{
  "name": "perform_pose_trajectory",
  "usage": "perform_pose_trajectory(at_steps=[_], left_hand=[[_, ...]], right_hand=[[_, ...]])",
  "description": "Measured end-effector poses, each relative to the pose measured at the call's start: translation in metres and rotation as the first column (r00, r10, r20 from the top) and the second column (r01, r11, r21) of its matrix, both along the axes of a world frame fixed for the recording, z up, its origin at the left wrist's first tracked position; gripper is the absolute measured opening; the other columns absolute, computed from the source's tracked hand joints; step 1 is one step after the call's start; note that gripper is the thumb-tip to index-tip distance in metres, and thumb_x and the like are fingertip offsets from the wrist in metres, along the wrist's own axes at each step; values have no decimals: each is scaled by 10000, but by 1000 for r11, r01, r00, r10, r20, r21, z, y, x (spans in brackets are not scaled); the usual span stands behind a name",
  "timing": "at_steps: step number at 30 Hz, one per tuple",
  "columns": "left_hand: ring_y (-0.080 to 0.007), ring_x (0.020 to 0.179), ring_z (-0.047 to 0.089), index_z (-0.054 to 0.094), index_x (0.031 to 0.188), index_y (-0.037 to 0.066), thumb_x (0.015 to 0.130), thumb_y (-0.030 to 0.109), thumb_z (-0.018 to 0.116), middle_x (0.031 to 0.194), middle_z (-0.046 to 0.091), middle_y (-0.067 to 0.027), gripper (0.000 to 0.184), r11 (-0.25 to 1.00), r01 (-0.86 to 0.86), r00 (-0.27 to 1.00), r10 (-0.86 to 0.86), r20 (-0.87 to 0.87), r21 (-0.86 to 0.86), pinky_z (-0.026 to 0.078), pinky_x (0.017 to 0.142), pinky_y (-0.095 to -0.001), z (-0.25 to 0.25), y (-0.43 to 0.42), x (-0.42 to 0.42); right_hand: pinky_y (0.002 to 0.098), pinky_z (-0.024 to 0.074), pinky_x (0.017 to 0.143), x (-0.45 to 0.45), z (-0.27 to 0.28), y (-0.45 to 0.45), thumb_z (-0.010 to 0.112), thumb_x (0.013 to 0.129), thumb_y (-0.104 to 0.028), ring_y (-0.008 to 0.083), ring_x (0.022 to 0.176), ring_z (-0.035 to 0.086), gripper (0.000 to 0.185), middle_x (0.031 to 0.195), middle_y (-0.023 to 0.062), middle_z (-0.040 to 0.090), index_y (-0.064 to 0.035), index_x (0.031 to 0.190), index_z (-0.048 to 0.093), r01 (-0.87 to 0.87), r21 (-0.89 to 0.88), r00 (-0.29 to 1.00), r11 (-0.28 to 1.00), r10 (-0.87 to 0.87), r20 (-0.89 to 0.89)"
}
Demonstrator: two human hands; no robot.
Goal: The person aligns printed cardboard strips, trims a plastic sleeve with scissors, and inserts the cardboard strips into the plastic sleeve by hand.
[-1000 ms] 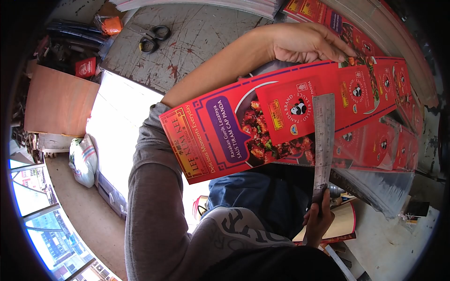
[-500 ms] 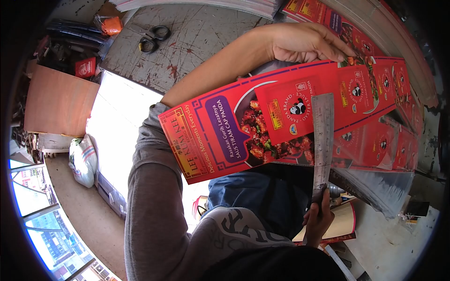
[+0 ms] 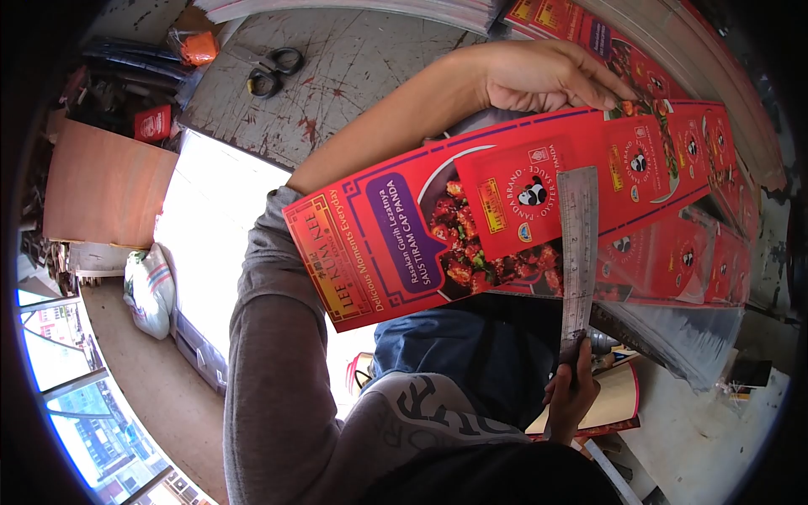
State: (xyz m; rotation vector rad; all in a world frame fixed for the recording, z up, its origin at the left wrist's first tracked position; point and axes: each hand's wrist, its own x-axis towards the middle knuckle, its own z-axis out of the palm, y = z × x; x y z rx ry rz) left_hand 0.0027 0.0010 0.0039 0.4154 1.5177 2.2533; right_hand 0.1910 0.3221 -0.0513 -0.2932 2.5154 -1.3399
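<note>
A long red printed card [image 3: 396,244], with oyster sauce sachet panels and panda pictures, slants across the middle of the view. My left hand [image 3: 547,76] is at its upper edge, thumb and fingers closed on the card. Low on the right, my right hand [image 3: 572,391] grips the bottom end of a steel ruler [image 3: 579,244]. The ruler stands lengthwise over the card's front, its upper end beside the panda sachet panel. Behind the card's right part are more red cards [image 3: 661,261] with clear plastic wrap [image 3: 686,337].
Scissors [image 3: 273,71] with black handles lie on the scratched grey tabletop [image 3: 278,118]. Stacks of red printed sheets [image 3: 623,50] line the upper right. A brown board [image 3: 109,185] and a white sack [image 3: 149,290] are at left. An open cream-coloured sheet [image 3: 610,400] lies behind my right hand.
Almost nothing differs. The view has shifted very slightly, while both hands, the card and the ruler keep their places.
</note>
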Motion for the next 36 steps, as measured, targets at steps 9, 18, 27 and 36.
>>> perform_pose_trajectory(at_steps=[9,18,27,36], left_hand=[[-76,703,587,491,1098,-41,801,47,524,851,606,-81,312,1000,4,1000,-4,7,-16,483,540,-155,-2,-1,-1],[-33,625,571,495,1104,-26,799,110,553,876,618,-66,339,973,-53,987,17,-162,-225,438,441,-125,-4,-1,-7],[1,499,405,400,1202,-17,800,78,530,799,551,13,433,979,30,990,-58,-130,-203,295,389,-139,7,1,4],[-3,536,441,424,1178,-8,800,82,541,844,554,19,406,979,70,978,-104,-178,-190,314,420,-117,3,-8,3]], right_hand=[[232,376,364,1,-2,2,518,824,-167,103,372,481,362,466,40,477,-28,1156,475,-16,-2,1000,1000,16,-19],[237,382,381,16,16,-12,476,847,-239,111,388,491,404,488,55,492,-35,1194,436,14,106,999,994,-19,45],[300,427,448,59,11,5,511,824,-245,200,456,553,411,574,114,554,-51,1181,455,-101,233,989,967,73,127],[318,455,478,84,6,10,606,737,-121,271,536,592,449,959,152,590,-134,1168,482,-165,200,982,966,179,-53]])
